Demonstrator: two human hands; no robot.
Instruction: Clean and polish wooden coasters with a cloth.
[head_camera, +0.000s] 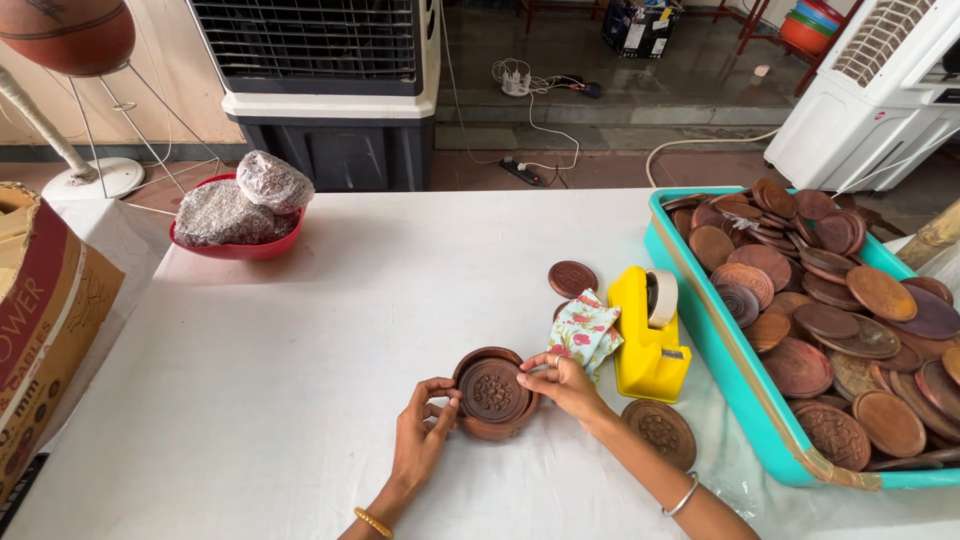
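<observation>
A white-covered table (330, 330) fills the view, seen from above by the person working at its near edge. Beyond its far side stand a dark air cooler (330, 90) and, at far right, a white one (880, 90). A teal tray (715, 345) along the right edge is heaped with brown carved wooden discs (830, 320). A cardboard box (45, 320) juts in at the left edge, and a red bowl (240, 248) holding two wrapped bundles (245, 200) sits at the far left of the table. Just right of centre stands a yellow tape dispenser (645, 345), with a folded floral cloth (587, 332) touching its left side. Near the front, at centre, rests a round wooden holder (493, 395) with a carved disc seated in it. The left hand (422, 435) cups the holder's left wall, fingers curled against it; the right hand (567, 385) pinches its right rim between thumb and fingertips. One loose disc (572, 278) lies beyond the cloth, and another carved disc (660, 432) lies just right of the right forearm.
</observation>
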